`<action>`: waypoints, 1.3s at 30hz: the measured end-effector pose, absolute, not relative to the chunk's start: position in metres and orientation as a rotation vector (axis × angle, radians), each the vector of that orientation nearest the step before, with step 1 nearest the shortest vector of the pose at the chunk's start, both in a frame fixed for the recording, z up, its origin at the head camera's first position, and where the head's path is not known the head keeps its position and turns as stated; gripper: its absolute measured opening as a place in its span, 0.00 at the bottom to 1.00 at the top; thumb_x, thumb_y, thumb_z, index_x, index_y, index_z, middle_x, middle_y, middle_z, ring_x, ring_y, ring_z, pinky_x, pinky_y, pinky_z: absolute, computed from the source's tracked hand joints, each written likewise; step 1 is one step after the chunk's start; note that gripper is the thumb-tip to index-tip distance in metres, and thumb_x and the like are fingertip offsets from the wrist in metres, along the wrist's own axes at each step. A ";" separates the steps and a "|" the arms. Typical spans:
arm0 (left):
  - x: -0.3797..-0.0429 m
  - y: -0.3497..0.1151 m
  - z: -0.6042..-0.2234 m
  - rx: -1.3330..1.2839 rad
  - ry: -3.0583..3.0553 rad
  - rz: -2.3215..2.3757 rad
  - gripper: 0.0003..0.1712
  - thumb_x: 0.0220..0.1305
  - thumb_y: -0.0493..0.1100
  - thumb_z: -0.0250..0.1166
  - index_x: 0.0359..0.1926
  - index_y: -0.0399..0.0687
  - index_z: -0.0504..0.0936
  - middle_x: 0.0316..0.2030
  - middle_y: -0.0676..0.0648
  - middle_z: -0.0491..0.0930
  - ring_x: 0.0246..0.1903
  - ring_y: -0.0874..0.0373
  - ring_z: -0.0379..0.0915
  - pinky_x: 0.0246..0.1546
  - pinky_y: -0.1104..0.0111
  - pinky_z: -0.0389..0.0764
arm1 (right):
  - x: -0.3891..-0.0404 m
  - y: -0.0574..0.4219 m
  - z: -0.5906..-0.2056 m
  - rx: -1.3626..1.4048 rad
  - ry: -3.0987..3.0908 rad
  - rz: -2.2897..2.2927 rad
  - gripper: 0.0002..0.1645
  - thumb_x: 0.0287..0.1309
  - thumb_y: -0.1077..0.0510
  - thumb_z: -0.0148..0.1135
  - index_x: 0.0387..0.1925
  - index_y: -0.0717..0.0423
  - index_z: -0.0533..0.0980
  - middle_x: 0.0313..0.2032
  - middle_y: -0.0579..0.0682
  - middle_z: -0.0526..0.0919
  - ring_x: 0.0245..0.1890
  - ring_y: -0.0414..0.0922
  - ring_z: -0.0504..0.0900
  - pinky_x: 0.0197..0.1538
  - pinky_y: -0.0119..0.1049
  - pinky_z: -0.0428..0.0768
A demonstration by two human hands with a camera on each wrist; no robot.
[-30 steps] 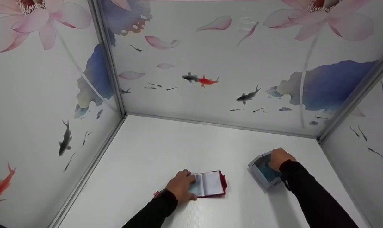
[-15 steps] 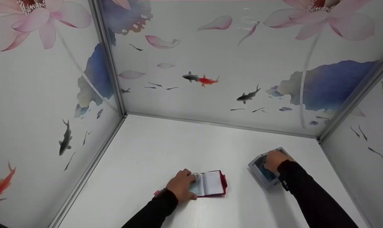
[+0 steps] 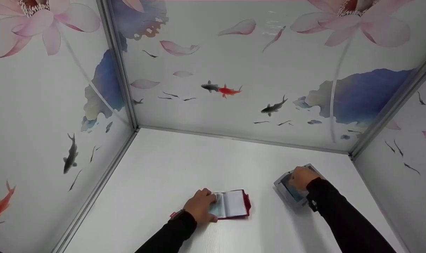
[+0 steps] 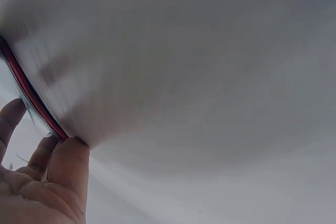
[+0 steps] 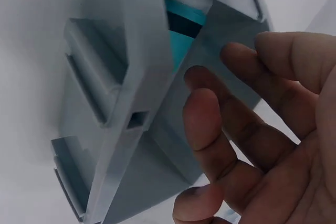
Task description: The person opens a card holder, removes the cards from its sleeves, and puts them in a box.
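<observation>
A small red card holder (image 3: 247, 203) lies spread on the white table, its clear sleeves facing up. My left hand (image 3: 199, 206) holds its left side, fingers over a bluish sleeve and thumb at the near edge. In the left wrist view, the thumb (image 4: 70, 166) meets the red edge. To the right stands a grey plastic box (image 5: 142, 61) with its top uncovered. A teal card (image 5: 181, 48) with a black stripe shows inside. My right hand (image 3: 302, 178) is over the box, and the right wrist view shows its loosely bent fingers (image 5: 205, 116) with nothing between them.
White panels (image 3: 184, 116) printed with lotus flowers and fish enclose the table (image 3: 177, 161) at the back, left and right. Grey metal strips (image 3: 133, 116) run along the panel joints. A watch or band sits at the left sleeve's cuff.
My right hand has shifted left across the box, uncovering more of its far right rim. The left hand and the card holder keep their places; the head view has tilted slightly.
</observation>
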State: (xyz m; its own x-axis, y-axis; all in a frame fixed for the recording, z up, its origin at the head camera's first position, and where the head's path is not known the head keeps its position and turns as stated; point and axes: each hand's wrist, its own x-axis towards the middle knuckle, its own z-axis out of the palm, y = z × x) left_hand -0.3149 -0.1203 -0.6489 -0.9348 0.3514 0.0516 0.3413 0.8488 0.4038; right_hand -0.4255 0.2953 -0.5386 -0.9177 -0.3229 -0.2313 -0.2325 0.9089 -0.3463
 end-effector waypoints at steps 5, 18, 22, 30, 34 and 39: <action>-0.314 -0.121 -0.648 0.537 2.986 0.663 0.36 0.57 0.56 0.90 0.64 0.52 0.88 0.67 0.44 0.81 0.65 0.46 0.78 0.64 0.55 0.87 | -0.420 0.282 -0.528 -0.366 2.815 -0.583 0.30 0.71 0.63 0.63 0.13 0.45 0.64 0.15 0.37 0.62 0.17 0.37 0.58 0.25 0.31 0.58; -0.310 -0.120 -0.631 0.536 2.981 0.665 0.36 0.56 0.55 0.91 0.62 0.50 0.88 0.66 0.43 0.82 0.65 0.44 0.79 0.63 0.54 0.87 | -0.401 0.242 -0.529 -0.320 2.964 -0.708 0.16 0.74 0.61 0.66 0.25 0.57 0.85 0.18 0.42 0.74 0.20 0.40 0.69 0.27 0.34 0.68; -0.310 -0.121 -0.630 0.538 2.980 0.667 0.35 0.57 0.55 0.91 0.61 0.50 0.88 0.65 0.44 0.82 0.63 0.46 0.79 0.62 0.55 0.87 | -0.395 0.224 -0.535 -0.408 2.878 -0.875 0.18 0.76 0.60 0.67 0.25 0.55 0.84 0.22 0.43 0.79 0.23 0.39 0.72 0.28 0.33 0.70; -0.312 -0.119 -0.636 0.506 2.974 0.672 0.35 0.56 0.56 0.91 0.61 0.52 0.88 0.65 0.45 0.82 0.64 0.46 0.79 0.63 0.53 0.87 | -0.371 0.179 -0.552 -0.425 2.634 -1.144 0.10 0.77 0.59 0.68 0.37 0.59 0.89 0.32 0.52 0.89 0.30 0.45 0.87 0.34 0.35 0.88; -0.311 -0.119 -0.636 0.513 2.966 0.693 0.35 0.56 0.55 0.92 0.60 0.52 0.88 0.64 0.45 0.82 0.63 0.46 0.79 0.63 0.52 0.87 | -0.362 0.161 -0.563 -0.421 2.613 -1.177 0.10 0.76 0.60 0.69 0.40 0.62 0.89 0.33 0.57 0.90 0.30 0.46 0.87 0.33 0.35 0.87; -0.311 -0.118 -0.635 0.529 2.971 0.663 0.35 0.56 0.56 0.91 0.60 0.51 0.87 0.64 0.46 0.81 0.63 0.47 0.78 0.61 0.54 0.87 | -0.357 0.145 -0.577 -0.549 2.500 -1.239 0.12 0.77 0.58 0.69 0.41 0.64 0.89 0.35 0.63 0.93 0.25 0.44 0.85 0.29 0.39 0.86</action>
